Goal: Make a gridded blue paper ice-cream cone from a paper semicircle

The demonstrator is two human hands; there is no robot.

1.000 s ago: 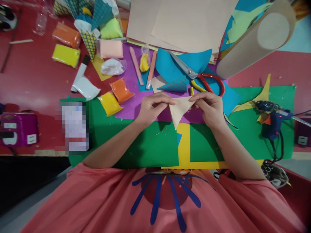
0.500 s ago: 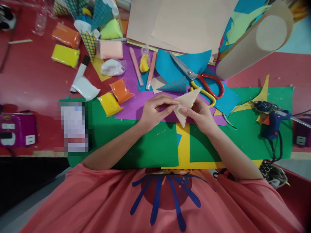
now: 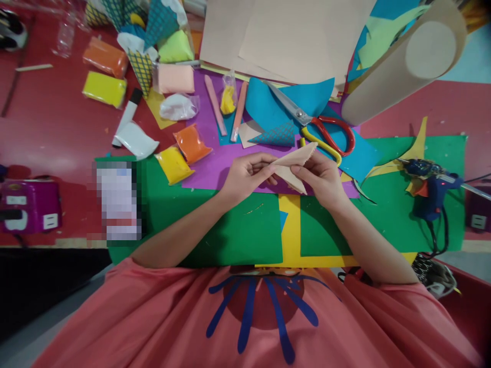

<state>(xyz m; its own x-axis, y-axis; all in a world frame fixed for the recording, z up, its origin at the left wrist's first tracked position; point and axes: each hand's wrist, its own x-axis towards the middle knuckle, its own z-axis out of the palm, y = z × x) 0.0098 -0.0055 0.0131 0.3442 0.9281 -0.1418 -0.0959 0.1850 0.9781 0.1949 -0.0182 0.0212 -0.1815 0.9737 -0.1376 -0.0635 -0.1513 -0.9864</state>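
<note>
Between my two hands is a beige paper piece (image 3: 293, 162) with a zigzag edge on its right side, bent into a cone-like fold. My left hand (image 3: 249, 176) pinches its narrow left end between thumb and fingers. My right hand (image 3: 320, 176) grips the right side, thumb on the near face and fingers behind. Just beyond the paper lie scissors (image 3: 326, 130) with red and yellow handles and a small blue patterned cone (image 3: 278, 135). Green sheets (image 3: 230, 230) and a purple sheet (image 3: 207, 168) lie beneath my hands.
Clay packs (image 3: 192, 144), a marker (image 3: 128, 115) and a phone (image 3: 118, 202) are at the left. Patterned cones (image 3: 140, 66) stand farther back. A rolled beige tube (image 3: 391, 76) leans at the back right. A blue glue gun (image 3: 435, 197) rests at the right.
The beige paper has turned and folded inward, its lower point now farther right. My left fingers have curled beneath it, and my right hand has shifted slightly right.
</note>
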